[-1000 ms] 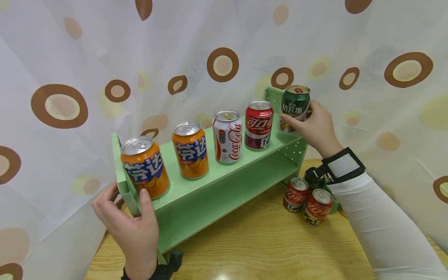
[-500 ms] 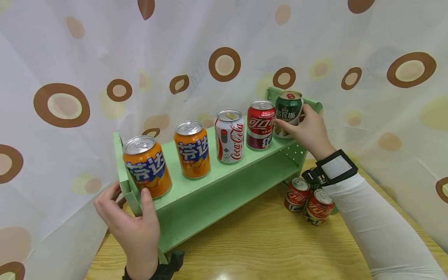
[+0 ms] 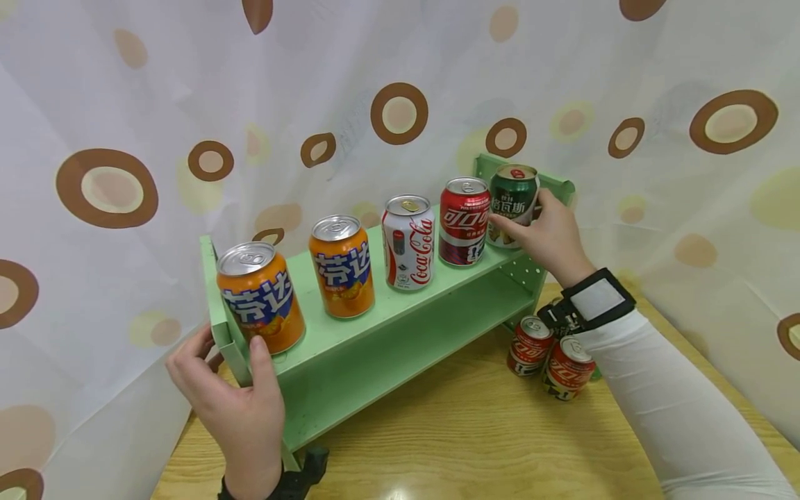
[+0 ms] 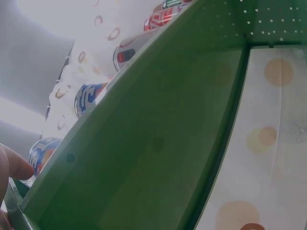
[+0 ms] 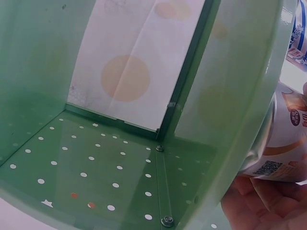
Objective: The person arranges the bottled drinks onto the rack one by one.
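Note:
A two-tier green shelf (image 3: 387,319) carries a row of upright drink cans on its top board. At its left end my left hand (image 3: 232,410) grips the side panel, fingers behind it and thumb against the base of an orange can (image 3: 262,298). My right hand (image 3: 556,236) holds a dark green can (image 3: 514,198) at the right end, thumb in front and fingers behind. That can stands close beside a red cola can (image 3: 464,222). The right wrist view shows its lower part (image 5: 283,139) at the board's edge, with fingers (image 5: 261,203) around it.
Between the end cans stand a second orange can (image 3: 342,271) and a white Coca-Cola can (image 3: 409,243). Two red cans (image 3: 530,347) stand on the wooden table (image 3: 437,430) below my right wrist. A patterned curtain (image 3: 281,83) hangs behind the shelf.
My right hand has moved left and down with the green can, bringing it onto the board beside the red can. It is nearly still over the last half second. My left hand stays put.

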`<state>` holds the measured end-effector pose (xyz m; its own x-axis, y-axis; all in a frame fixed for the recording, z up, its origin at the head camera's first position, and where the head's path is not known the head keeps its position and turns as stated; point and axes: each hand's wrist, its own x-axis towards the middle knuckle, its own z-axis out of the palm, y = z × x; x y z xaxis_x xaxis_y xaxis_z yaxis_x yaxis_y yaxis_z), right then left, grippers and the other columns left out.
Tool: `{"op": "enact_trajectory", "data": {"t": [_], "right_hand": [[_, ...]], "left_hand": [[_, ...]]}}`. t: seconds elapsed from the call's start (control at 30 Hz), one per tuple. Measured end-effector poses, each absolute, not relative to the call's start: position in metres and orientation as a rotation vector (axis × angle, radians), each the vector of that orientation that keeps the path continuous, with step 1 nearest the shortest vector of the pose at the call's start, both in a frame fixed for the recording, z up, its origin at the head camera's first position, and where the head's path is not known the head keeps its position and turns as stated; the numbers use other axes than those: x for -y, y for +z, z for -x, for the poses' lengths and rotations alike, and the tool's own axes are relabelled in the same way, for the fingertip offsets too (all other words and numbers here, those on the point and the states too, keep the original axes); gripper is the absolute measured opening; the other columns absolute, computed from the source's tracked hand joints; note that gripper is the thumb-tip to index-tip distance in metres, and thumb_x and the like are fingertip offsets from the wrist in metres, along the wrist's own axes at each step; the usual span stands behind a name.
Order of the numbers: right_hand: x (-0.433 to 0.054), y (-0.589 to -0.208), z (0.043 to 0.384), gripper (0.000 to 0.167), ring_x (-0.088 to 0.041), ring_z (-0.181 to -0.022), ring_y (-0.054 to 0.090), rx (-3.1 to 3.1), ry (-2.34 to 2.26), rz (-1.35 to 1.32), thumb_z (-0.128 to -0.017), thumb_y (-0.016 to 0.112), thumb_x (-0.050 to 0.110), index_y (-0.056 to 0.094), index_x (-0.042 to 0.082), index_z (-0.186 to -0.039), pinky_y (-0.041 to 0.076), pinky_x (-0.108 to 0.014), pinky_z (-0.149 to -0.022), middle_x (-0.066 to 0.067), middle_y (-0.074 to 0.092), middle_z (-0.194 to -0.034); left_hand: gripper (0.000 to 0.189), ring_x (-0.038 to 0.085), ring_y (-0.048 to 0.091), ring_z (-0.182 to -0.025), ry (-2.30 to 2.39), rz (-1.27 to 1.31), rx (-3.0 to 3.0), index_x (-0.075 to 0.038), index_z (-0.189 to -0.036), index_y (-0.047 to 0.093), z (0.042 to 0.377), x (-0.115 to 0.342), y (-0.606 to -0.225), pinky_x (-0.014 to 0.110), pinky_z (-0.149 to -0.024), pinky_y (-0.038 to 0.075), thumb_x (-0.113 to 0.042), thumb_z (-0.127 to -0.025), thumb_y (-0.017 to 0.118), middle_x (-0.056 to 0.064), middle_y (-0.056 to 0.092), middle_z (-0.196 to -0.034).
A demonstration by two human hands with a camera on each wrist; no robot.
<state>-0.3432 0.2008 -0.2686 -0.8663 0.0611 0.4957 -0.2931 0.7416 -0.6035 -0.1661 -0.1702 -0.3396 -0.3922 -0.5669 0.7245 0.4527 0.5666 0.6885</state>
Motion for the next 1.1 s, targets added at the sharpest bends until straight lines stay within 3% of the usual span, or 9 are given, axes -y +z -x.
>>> {"op": "enact_trajectory", "data": {"t": [0.27, 0.43, 0.53, 0.77, 1.1], "right_hand": [[-0.199, -0.269, 0.342, 0.071, -0.03, -0.089, 0.054, 2.49, 1.008, -0.184, -0.094, 0.069, 0.051, 0.045, -0.003, -0.133, 0.043, -0.039, -0.07, -0.02, 0.057, -0.113], [-0.196, -0.274, 0.342, 0.084, -0.04, -0.118, 0.05, 2.447, 1.101, -0.217, -0.094, 0.073, 0.041, 0.028, -0.006, -0.148, 0.047, -0.053, -0.092, -0.029, 0.042, -0.137], [-0.195, -0.277, 0.343, 0.088, -0.041, -0.125, 0.044, 2.403, 1.12, -0.214, -0.092, 0.076, 0.036, 0.023, -0.006, -0.149, 0.045, -0.054, -0.1, -0.031, 0.035, -0.141], [-0.193, -0.281, 0.342, 0.083, -0.039, -0.119, 0.043, 2.361, 1.105, -0.22, -0.092, 0.076, 0.034, 0.025, -0.007, -0.144, 0.043, -0.051, -0.095, -0.03, 0.035, -0.135], [-0.194, -0.28, 0.342, 0.078, -0.036, -0.118, 0.046, 2.38, 1.092, -0.237, -0.095, 0.074, 0.033, 0.029, -0.005, -0.147, 0.042, -0.044, -0.087, -0.027, 0.041, -0.136]], "left_hand": [[0.047, 0.006, 0.045, -0.119, -1.101, -0.087, 1.637, 0.001, -0.135, 0.049, 0.166, 0.17, -0.339, 0.022, -0.096, 0.041, -0.004, -0.091, 0.065, -0.013, 0.041, -0.129], [0.047, 0.008, 0.044, -0.121, -1.088, -0.076, 1.626, 0.004, -0.134, 0.049, 0.167, 0.17, -0.339, 0.023, -0.097, 0.041, -0.005, -0.091, 0.065, -0.016, 0.038, -0.127], [0.047, 0.008, 0.044, -0.122, -1.084, -0.076, 1.623, 0.005, -0.134, 0.049, 0.167, 0.171, -0.339, 0.023, -0.097, 0.041, -0.006, -0.091, 0.065, -0.017, 0.037, -0.127], [0.047, 0.008, 0.044, -0.123, -1.076, -0.073, 1.624, 0.006, -0.133, 0.049, 0.167, 0.17, -0.34, 0.023, -0.097, 0.041, -0.006, -0.091, 0.065, -0.015, 0.039, -0.127], [0.047, 0.006, 0.043, -0.124, -1.077, -0.069, 1.626, 0.008, -0.133, 0.049, 0.167, 0.17, -0.339, 0.024, -0.098, 0.04, -0.008, -0.091, 0.064, -0.018, 0.036, -0.127]]}}
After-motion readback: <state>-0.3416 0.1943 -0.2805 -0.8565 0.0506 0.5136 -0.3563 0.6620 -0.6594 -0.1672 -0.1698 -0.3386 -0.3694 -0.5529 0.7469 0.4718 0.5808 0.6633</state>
